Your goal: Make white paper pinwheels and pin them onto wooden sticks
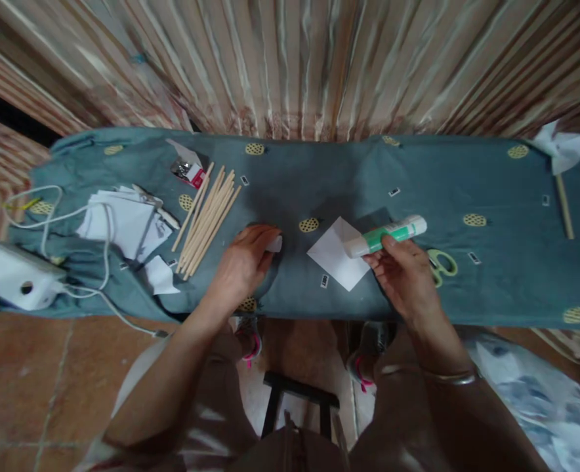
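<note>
My right hand [405,272] is closed round a glue stick [393,235] with a green and white label, its left end hanging over a folded white paper square [342,259]. That square lies turned like a diamond on the cloth. In my left hand [243,262], the fingers are closed on a small whitish cap [274,244], just above the cloth. Light green scissor handles [443,265] show beside my right hand; the blades are hidden. A bundle of wooden sticks [208,223] lies to the left of my left hand.
Left on the cloth [418,177] are stacked white papers [117,219], a small open box [189,170], a paper scrap [161,275] and a white power strip [21,274] with cables. A paper pinwheel [563,154] on a stick lies far right. A curtain [290,65] hangs behind.
</note>
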`<control>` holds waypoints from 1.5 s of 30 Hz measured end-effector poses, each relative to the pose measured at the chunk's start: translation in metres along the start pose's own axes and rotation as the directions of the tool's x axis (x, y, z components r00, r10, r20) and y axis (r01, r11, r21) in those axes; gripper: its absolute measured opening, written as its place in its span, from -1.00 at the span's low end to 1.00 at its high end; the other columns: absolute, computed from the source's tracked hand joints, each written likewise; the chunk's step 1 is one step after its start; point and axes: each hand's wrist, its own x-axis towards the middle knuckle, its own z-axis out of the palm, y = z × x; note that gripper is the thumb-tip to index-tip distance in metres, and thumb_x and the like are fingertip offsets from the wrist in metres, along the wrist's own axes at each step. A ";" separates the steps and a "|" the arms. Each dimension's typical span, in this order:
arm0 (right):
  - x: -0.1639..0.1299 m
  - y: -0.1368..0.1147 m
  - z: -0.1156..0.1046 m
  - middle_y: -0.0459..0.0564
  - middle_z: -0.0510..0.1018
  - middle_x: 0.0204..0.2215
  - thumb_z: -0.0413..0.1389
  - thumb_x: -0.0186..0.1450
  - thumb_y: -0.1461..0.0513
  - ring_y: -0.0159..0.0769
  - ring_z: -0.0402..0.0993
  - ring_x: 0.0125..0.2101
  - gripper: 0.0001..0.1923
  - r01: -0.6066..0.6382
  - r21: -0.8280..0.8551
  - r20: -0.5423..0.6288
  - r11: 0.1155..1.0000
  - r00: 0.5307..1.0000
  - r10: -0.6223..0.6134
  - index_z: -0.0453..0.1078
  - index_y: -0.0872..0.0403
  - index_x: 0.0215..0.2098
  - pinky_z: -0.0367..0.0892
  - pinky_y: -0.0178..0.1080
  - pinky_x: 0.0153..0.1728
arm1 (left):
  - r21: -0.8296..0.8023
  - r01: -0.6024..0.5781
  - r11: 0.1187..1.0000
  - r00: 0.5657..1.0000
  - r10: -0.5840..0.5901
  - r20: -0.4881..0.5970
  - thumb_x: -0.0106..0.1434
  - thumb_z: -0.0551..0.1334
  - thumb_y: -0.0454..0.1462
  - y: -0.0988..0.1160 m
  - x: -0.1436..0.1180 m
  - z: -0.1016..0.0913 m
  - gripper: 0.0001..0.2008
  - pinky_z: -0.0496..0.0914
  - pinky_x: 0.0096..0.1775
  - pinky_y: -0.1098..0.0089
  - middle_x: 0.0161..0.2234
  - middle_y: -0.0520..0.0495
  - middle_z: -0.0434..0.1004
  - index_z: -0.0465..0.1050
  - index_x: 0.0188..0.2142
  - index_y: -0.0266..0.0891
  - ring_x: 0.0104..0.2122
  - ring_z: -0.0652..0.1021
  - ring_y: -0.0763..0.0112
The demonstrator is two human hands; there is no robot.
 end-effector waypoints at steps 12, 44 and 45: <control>-0.018 0.007 0.023 -0.19 0.64 -0.49 0.38 0.00 0.18 -0.38 0.62 -0.43 -0.79 -0.157 0.202 0.129 0.967 0.983 0.132 0.46 0.01 -0.46 0.59 -0.31 -0.26 | -0.438 0.082 0.895 0.995 -0.098 -0.014 0.26 0.28 -0.18 0.039 0.001 0.014 -0.67 0.50 -0.14 0.30 -0.11 -0.14 0.55 0.49 -0.01 -0.21 -0.16 0.57 0.30; -0.023 0.007 0.027 -0.12 0.65 -0.49 0.46 -0.10 0.10 -0.39 0.59 -0.48 -0.69 -0.126 0.013 0.104 0.992 0.987 0.124 0.54 0.08 -0.49 0.59 -0.34 -0.39 | -0.038 -0.283 0.958 0.935 0.267 -0.232 0.33 0.21 -0.24 0.040 0.001 0.020 -0.66 0.51 -0.07 0.33 -0.09 -0.18 0.50 0.38 0.08 -0.28 -0.11 0.56 0.30; -0.023 0.008 0.028 -0.12 0.65 -0.49 0.46 -0.10 0.09 -0.39 0.59 -0.49 -0.69 -0.132 0.010 0.110 0.991 0.985 0.131 0.55 0.08 -0.48 0.58 -0.35 -0.40 | -0.005 -0.297 0.955 0.926 0.287 -0.247 0.33 0.21 -0.25 0.040 0.001 0.020 -0.66 0.51 -0.08 0.33 -0.09 -0.19 0.51 0.38 0.08 -0.28 -0.11 0.56 0.29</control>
